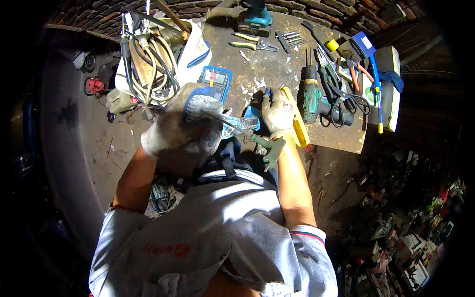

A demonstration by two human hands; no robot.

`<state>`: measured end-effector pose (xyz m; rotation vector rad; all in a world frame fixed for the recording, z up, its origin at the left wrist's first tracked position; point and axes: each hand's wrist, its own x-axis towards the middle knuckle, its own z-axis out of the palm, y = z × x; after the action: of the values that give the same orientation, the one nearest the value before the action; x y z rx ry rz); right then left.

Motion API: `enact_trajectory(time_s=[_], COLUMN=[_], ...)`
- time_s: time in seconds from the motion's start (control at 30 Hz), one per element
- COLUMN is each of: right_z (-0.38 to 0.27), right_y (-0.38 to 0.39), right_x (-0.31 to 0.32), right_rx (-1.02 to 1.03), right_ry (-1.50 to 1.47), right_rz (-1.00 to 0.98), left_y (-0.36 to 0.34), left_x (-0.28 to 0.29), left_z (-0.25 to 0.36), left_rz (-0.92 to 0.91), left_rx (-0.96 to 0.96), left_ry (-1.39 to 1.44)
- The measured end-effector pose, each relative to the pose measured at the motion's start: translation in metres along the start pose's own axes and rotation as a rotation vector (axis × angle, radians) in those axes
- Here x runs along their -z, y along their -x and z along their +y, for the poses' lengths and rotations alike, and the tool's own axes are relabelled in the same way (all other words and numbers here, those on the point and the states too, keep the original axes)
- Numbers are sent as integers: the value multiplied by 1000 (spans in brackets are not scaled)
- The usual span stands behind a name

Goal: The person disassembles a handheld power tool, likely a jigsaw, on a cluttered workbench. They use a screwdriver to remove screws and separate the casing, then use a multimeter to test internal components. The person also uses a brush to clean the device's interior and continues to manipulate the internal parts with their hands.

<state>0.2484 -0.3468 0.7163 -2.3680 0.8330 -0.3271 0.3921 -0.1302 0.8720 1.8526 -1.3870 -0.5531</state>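
Observation:
My left hand point(170, 116), in a dirty pale work glove, is closed on a dusty blue-and-grey power tool point(237, 126) held over the table's front edge. A thin metal rod with a green grip point(267, 148) lies diagonally across the tool. My right hand point(277, 111), also gloved, has curled fingers against a yellow object point(301, 128), just beside the tool; what they grip is unclear. A blue-framed meter with a red-handled probe point(217, 79) lies just beyond my left hand.
The worn wooden table point(336, 141) bears a teal drill point(311, 99), pliers, scissors point(341, 101), cutters point(252, 45), a blue tube point(376, 94) and another cordless tool point(255, 22). A white container of cables point(195, 54) stands left. A brick wall is behind; scrap piles lie lower right.

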Motion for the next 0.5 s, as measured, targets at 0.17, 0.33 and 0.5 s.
enact_trajectory(time_s=[0.17,0.33,0.5], right_z=[-10,-16,-13], right_y=[-7,-10,-7], right_x=[8,13,11], right_rx=[4,-44,13], right_ry=[-2,-34,30], right_rz=[-70,-91,-16], left_y=[-1,5,2], left_x=[-1,-5,-5], left_z=[-2,-2,-3], left_rz=[33,66,60], left_rx=[9,196,132], left_ry=[-13,173,128])
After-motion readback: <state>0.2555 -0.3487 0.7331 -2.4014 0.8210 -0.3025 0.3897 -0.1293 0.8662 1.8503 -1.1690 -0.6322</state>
